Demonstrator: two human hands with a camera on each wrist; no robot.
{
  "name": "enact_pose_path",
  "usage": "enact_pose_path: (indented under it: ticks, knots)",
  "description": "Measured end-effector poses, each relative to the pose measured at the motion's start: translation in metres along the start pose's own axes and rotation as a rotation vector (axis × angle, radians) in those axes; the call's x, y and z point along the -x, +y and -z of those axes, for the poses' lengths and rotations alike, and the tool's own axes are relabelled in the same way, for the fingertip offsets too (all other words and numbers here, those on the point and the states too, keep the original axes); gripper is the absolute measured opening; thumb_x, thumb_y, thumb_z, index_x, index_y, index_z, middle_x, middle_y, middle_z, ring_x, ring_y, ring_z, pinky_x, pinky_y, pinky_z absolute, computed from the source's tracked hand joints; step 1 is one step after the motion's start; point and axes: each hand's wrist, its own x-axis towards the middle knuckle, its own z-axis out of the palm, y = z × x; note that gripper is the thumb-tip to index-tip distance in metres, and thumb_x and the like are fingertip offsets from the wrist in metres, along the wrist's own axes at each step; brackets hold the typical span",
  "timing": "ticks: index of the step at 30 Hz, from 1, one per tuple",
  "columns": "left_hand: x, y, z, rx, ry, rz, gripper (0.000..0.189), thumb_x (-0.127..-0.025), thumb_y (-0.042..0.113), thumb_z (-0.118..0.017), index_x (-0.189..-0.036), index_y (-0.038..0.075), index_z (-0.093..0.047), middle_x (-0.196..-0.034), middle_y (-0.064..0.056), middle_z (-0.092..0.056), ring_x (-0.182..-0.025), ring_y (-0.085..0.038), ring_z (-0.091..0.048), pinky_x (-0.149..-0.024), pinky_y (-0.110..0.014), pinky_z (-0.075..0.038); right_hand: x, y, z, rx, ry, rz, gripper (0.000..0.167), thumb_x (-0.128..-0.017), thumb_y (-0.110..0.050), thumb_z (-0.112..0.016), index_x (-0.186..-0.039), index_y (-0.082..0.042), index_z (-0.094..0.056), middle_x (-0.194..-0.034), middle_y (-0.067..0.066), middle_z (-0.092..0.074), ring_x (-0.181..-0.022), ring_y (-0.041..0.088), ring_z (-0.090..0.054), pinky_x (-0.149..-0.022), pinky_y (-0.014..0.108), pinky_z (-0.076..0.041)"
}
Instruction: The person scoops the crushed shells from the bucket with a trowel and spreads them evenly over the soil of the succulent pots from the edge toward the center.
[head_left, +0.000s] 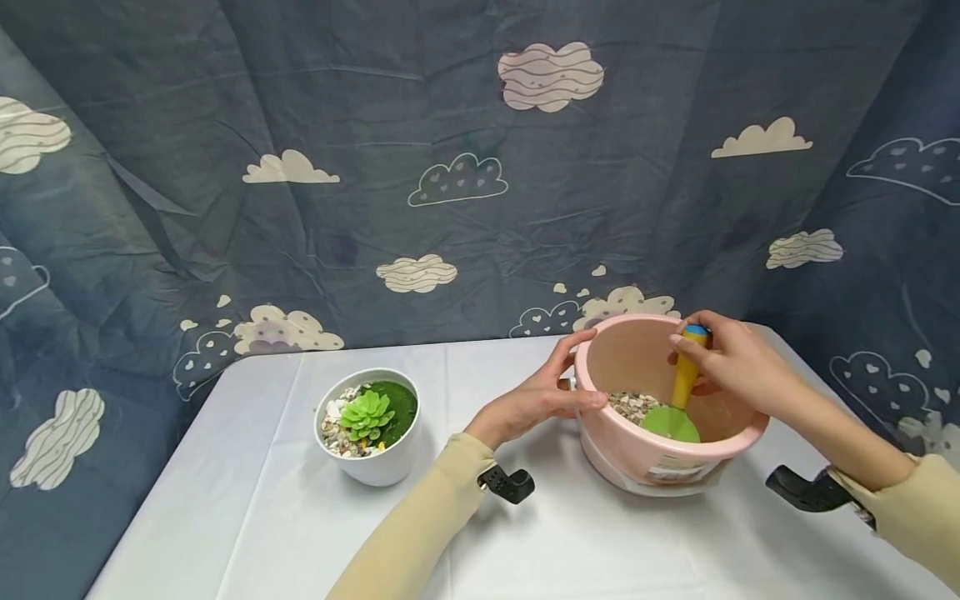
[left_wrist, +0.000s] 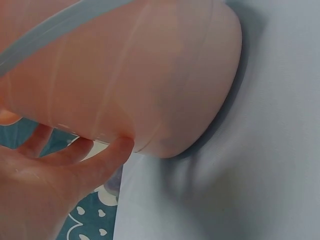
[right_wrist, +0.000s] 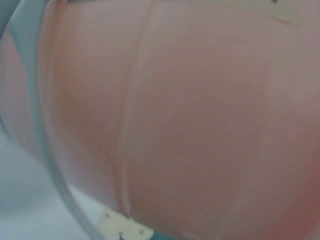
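A pink bucket (head_left: 622, 462) stands on the table at right in the head view, with pebbles (head_left: 633, 406) inside. My left hand (head_left: 534, 403) holds the bucket's left side, its thumb and index finger spread at the rim. In the left wrist view, several fingers (left_wrist: 107, 160) lie against the pink wall. Reaching over the right rim, my right hand (head_left: 738, 358) grips the yellow handle of a toy shovel (head_left: 685, 379). Its handle has a blue end, and its green blade is down in the bucket by the pebbles. The right wrist view shows the bucket's outer wall (right_wrist: 200, 120); the hand is hidden there.
A white pot (head_left: 378, 471) with a green succulent (head_left: 367, 415), small stones and moss-like green stands left of the bucket. The bucket's pale carrying handle (right_wrist: 42, 135) hangs along its outside. Behind the white-covered table (head_left: 262, 533) hangs a dark cloud-printed curtain (head_left: 360, 233).
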Motion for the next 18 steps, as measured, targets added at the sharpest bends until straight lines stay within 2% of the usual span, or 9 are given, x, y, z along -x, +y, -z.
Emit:
enact_pose_path:
  ticks: [7, 13, 18]
  knots:
    - [0.002, 0.001, 0.001, -0.009, 0.006, 0.007, 0.080, -0.085, 0.018, -0.071, -0.144, 0.054, -0.030, -0.153, 0.006, -0.025, -0.105, -0.017, -0.054, -0.085, -0.043, -0.051, -0.017, -0.004, -0.012, -0.064, -0.036, -0.093, 0.041, -0.102, -0.027, -0.055, -0.120, 0.009, -0.048, -0.106, 0.026, -0.064, -0.084, 0.028, -0.068, -0.062, 0.041, -0.058]
    - [0.003, 0.001, 0.001, -0.016, 0.004, 0.005, 0.081, -0.084, 0.019, -0.071, -0.145, 0.052, -0.029, -0.152, 0.008, -0.024, -0.107, -0.018, -0.053, -0.087, -0.047, -0.050, -0.026, -0.004, -0.016, -0.116, -0.063, -0.132, 0.043, -0.102, -0.026, -0.056, -0.123, 0.010, -0.046, -0.109, 0.027, -0.064, -0.082, 0.027, -0.069, -0.063, 0.041, -0.058]
    - [0.002, 0.001, 0.001, -0.015, -0.009, 0.000, 0.081, -0.084, 0.021, -0.072, -0.146, 0.052, -0.028, -0.150, 0.010, -0.026, -0.109, -0.017, -0.053, -0.086, -0.042, -0.051, -0.024, -0.005, -0.017, -0.194, -0.031, -0.175, 0.048, -0.102, -0.028, -0.054, -0.126, 0.012, -0.044, -0.114, 0.030, -0.062, -0.085, 0.028, -0.070, -0.065, 0.042, -0.058]
